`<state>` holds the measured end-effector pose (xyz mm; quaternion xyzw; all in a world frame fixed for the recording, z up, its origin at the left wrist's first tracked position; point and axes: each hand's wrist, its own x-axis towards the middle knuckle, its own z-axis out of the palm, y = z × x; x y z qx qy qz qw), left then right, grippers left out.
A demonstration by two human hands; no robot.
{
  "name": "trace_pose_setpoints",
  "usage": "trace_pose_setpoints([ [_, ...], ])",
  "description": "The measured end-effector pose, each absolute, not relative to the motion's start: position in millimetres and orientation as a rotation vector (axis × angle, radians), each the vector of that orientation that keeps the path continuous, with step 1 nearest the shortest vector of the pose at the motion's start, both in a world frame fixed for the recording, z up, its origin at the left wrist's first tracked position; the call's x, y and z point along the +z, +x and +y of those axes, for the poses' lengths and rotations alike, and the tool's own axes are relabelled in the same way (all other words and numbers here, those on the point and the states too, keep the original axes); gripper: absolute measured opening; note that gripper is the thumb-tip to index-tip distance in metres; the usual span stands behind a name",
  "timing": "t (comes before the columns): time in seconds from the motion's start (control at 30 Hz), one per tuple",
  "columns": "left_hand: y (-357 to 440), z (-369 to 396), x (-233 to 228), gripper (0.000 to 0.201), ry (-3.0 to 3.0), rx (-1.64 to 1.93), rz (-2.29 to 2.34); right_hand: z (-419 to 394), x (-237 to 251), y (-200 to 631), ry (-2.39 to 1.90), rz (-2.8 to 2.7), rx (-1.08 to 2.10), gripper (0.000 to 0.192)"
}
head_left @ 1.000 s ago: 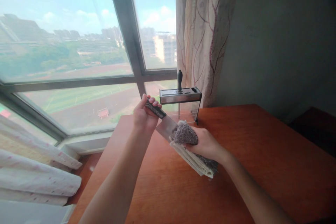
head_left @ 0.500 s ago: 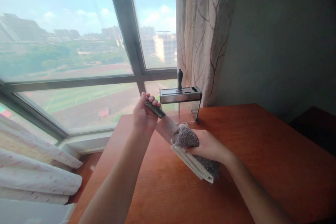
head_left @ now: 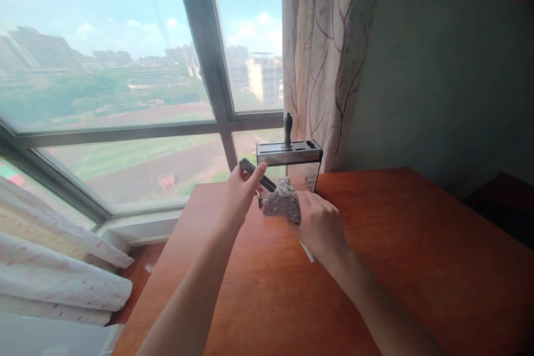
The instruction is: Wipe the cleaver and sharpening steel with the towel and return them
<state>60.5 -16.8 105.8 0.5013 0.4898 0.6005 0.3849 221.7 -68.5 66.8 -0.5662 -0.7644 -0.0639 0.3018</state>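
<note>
My left hand [head_left: 243, 192] is closed round the dark handle of a kitchen knife [head_left: 269, 184], thumb lying along its top. A grey-brown cloth [head_left: 283, 204], fuzzy like a towel, is folded over the blade right up by the handle. My right hand [head_left: 319, 222] grips this cloth from the right side, its fingers wrapped over it. The blade is covered by cloth and hand. A pale strip shows below my right hand; I cannot tell whether it is blade or cloth edge. Both hands are above the wooden table.
Just behind the hands stands a knife block [head_left: 271, 153] with a metal top and clear sides, one grey handle [head_left: 287, 129] upright in it. The reddish wooden table [head_left: 400, 245] stretches to the right. A window, curtains [head_left: 325, 55] and a dark wall lie beyond.
My right hand and the cloth have slid up the blade toward the handle, covering the part that was bare. The left hand has shifted slightly right, its thumb now over the handle.
</note>
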Motion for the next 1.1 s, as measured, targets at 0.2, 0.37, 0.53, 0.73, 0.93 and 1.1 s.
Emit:
trace_pose_setpoints([
  [0.2,56.9,-17.8,103.6,0.036,1.343,1.615,1.212,-73.3,59.1,221.5,-1.462,-2.012,-0.348,0.030],
  [0.37,42.7,-10.3,108.1,0.035,1.167,1.798,1.104,-80.2,40.2,239.8,-1.415,-1.974,-0.295,0.037],
  [0.53,28.3,-5.7,113.0,0.039,1.023,1.886,1.060,-84.5,21.7,263.0,-1.338,-1.864,0.025,0.047],
  [0.73,12.3,-2.8,122.9,0.039,0.928,2.011,0.955,-86.2,6.4,291.4,-1.236,-1.470,0.792,0.037],
  [0.93,8.0,-7.1,133.9,0.034,0.900,2.088,0.863,-84.1,-14.7,303.0,-0.899,-0.632,1.537,0.038],
  [1.1,27.9,-20.4,136.8,0.033,1.053,1.897,0.788,-79.7,-17.5,289.9,-0.917,-0.863,1.856,0.064],
])
